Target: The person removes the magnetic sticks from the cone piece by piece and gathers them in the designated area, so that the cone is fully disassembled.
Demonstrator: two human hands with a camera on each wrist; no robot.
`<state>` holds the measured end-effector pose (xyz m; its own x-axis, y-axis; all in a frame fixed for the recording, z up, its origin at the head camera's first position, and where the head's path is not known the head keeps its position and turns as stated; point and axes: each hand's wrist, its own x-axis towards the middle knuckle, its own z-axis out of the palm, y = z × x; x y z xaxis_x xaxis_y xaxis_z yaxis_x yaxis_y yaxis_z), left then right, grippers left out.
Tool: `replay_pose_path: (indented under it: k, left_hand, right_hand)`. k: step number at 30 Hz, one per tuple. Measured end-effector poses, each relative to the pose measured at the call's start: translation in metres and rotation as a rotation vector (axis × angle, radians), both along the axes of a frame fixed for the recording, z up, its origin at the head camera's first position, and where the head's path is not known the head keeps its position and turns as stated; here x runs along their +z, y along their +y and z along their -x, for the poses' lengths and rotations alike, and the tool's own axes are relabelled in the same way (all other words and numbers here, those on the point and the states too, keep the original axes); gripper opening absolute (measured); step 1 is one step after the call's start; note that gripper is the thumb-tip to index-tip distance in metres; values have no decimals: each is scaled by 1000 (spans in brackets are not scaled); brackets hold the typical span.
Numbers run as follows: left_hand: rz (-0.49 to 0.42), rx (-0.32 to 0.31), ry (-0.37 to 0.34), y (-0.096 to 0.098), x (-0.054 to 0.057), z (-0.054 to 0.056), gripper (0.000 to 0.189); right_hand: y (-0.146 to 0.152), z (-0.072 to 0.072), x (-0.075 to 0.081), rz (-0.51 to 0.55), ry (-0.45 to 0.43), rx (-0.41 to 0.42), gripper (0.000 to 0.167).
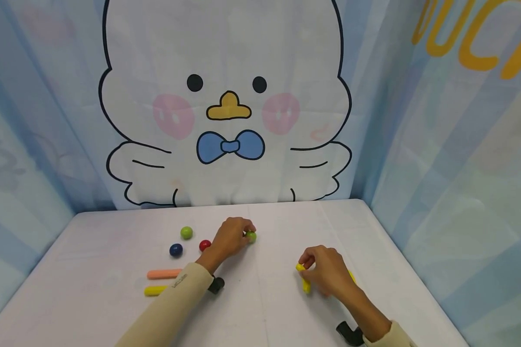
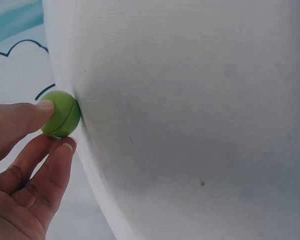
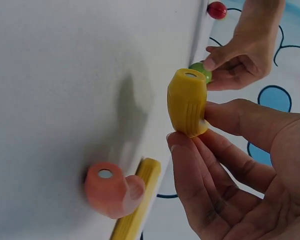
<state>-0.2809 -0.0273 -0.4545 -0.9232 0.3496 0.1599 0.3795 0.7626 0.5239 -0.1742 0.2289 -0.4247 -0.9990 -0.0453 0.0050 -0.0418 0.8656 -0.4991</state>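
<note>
My left hand (image 1: pixel 232 236) pinches a green ball (image 2: pixel 62 114) between thumb and fingertips, close against the white tabletop. A seam runs round that ball in the left wrist view. Over the right half of the table, my right hand (image 1: pixel 327 270) holds a short yellow ribbed piece (image 3: pixel 188 102) between thumb and fingers. A silvery disc shows in the piece's end. Below it in the right wrist view lie an orange curved piece (image 3: pixel 106 192), also with a silvery disc, and a yellow rod (image 3: pixel 137 205).
Left of my left hand are a red ball (image 1: pixel 205 245), a second green ball (image 1: pixel 186 233) and a dark blue ball (image 1: pixel 176 250). An orange rod (image 1: pixel 162 274) and another yellow rod (image 1: pixel 155 290) lie partly hidden by my left sleeve. A printed curtain (image 1: pixel 226 178) stands behind the table (image 1: pixel 269 313).
</note>
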Motion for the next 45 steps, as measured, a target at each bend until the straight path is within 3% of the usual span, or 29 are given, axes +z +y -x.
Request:
replay_pose_path:
  k: [16,28,35,45]
  left_hand:
    - [16,9,12,3,-4,0,21]
    - [34,-6,44,-4,0,-8,21]
    - [31,7,51,-18,9,-7,21]
    - [55,88,42,-55,18,1,23]
  right_hand:
    - [3,-2,-17,-30,-36,15,22]
    - [-1,0,-19,-53,-56,14,21]
    - [-1,-1,-18,-44,-55,17,20]
    - [1,-2,-17,-37,-57,13,20]
